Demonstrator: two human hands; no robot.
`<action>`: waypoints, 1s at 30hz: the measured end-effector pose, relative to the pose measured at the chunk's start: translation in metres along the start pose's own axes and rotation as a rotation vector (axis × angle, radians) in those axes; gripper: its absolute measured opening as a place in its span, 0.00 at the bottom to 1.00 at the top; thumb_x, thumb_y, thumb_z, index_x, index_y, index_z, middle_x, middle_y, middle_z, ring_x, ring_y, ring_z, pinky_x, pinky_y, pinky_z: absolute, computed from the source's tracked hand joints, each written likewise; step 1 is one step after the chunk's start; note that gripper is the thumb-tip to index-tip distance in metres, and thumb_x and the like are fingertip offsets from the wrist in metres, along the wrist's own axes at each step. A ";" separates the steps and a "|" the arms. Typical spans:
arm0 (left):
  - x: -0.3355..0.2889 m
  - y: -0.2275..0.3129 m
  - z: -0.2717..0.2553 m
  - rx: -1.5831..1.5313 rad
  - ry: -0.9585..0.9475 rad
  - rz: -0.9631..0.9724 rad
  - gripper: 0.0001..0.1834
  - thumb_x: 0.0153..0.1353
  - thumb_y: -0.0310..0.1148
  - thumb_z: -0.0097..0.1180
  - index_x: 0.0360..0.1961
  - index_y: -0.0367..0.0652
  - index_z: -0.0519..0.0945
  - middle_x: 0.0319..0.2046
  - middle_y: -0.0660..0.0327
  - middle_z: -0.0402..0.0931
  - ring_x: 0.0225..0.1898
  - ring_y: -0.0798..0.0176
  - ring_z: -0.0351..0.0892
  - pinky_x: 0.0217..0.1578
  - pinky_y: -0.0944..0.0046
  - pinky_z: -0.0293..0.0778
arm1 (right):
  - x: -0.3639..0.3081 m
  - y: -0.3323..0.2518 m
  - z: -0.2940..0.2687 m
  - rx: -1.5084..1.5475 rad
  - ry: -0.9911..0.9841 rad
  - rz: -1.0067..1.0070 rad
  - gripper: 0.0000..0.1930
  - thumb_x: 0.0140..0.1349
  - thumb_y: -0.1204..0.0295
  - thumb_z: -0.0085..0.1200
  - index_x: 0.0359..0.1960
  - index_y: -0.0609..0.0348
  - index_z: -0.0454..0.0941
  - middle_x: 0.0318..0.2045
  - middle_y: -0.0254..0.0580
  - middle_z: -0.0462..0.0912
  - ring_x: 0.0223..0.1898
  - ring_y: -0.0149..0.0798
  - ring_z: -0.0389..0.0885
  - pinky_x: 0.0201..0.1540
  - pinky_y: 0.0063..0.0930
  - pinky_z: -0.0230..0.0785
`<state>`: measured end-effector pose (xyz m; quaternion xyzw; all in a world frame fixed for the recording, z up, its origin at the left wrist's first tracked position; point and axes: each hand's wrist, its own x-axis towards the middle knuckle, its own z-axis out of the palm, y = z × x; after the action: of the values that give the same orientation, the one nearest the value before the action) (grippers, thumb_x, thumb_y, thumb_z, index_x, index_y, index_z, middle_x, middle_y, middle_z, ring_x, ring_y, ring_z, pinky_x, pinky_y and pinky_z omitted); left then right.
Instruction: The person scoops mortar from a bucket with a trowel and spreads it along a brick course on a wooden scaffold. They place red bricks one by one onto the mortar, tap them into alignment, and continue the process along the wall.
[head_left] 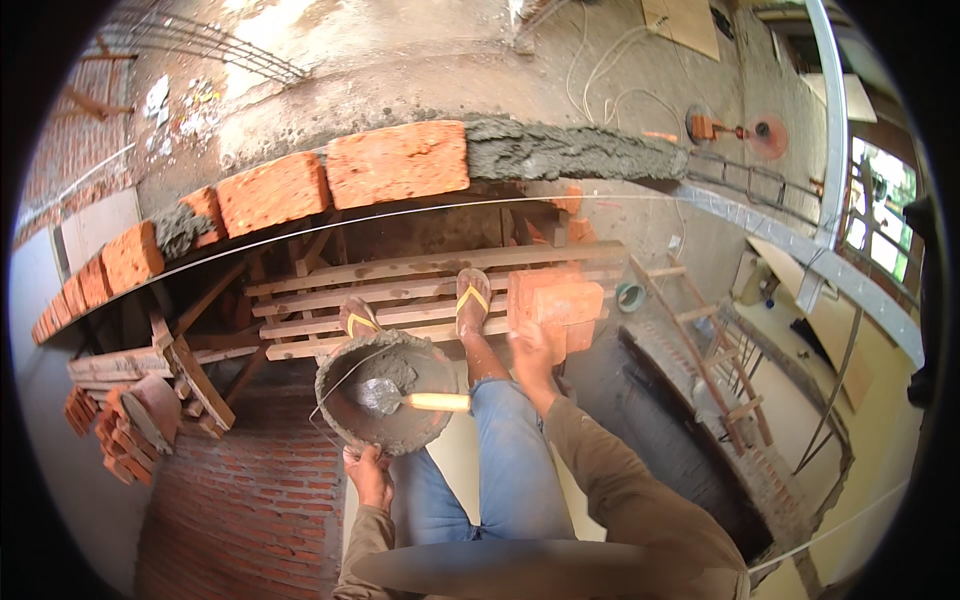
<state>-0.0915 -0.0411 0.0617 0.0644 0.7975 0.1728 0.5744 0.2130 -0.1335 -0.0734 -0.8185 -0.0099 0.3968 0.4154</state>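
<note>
My left hand (pixel 370 478) grips the near rim of a round mortar bucket (pixel 384 436), which sits in front of my legs. Grey mortar (pixel 392 365) coats its inside. A trowel (pixel 420 401) with a pale wooden handle lies across it, its blade in the mortar. My right hand (pixel 533 358) is closed at the near left edge of an orange brick (pixel 568 303), its fingers partly hidden. That brick is on top of other bricks (pixel 577 338) beside my right foot, and the stack looks slightly blurred.
Ahead runs a brick course (pixel 398 163) with wet mortar (pixel 560 150) spread to its right. A taut string (pixel 400 210) crosses along it. My sandalled feet stand on wooden planks (pixel 430 275). A wooden ladder (pixel 705 345) leans at right; more bricks (pixel 115 440) lie low at left.
</note>
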 end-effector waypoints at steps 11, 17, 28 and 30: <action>0.025 0.022 0.011 0.289 -0.073 0.073 0.15 0.59 0.17 0.53 0.37 0.52 0.66 0.36 0.68 0.71 0.37 0.69 0.74 0.40 0.61 0.75 | 0.030 0.154 -0.047 -0.032 0.544 0.862 0.56 0.48 0.62 0.76 0.76 0.45 0.49 0.67 0.78 0.52 0.72 0.72 0.50 0.69 0.58 0.58; 0.034 0.039 0.009 0.290 -0.191 0.110 0.15 0.60 0.16 0.52 0.36 0.52 0.66 0.33 0.68 0.68 0.33 0.71 0.72 0.35 0.65 0.75 | 0.011 0.133 -0.080 0.041 0.563 0.468 0.51 0.51 0.68 0.74 0.74 0.54 0.53 0.64 0.67 0.60 0.62 0.53 0.68 0.65 0.39 0.67; 0.049 0.028 0.048 0.349 -0.100 0.229 0.13 0.60 0.20 0.55 0.40 0.51 0.70 0.36 0.67 0.73 0.32 0.71 0.72 0.32 0.68 0.73 | 0.204 0.158 -0.240 -0.131 0.799 0.255 0.49 0.52 0.61 0.73 0.73 0.62 0.59 0.66 0.54 0.69 0.67 0.49 0.68 0.67 0.37 0.63; 0.058 0.018 0.054 0.365 -0.115 0.231 0.13 0.60 0.21 0.55 0.43 0.51 0.72 0.39 0.66 0.76 0.34 0.70 0.74 0.33 0.67 0.74 | 0.239 0.179 -0.244 -0.084 0.698 0.331 0.49 0.51 0.60 0.73 0.72 0.62 0.60 0.64 0.55 0.71 0.66 0.49 0.70 0.66 0.38 0.63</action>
<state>-0.0622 0.0038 0.0008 0.2679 0.7688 0.0865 0.5741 0.4808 -0.3319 -0.2664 -0.9110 0.2482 0.1555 0.2904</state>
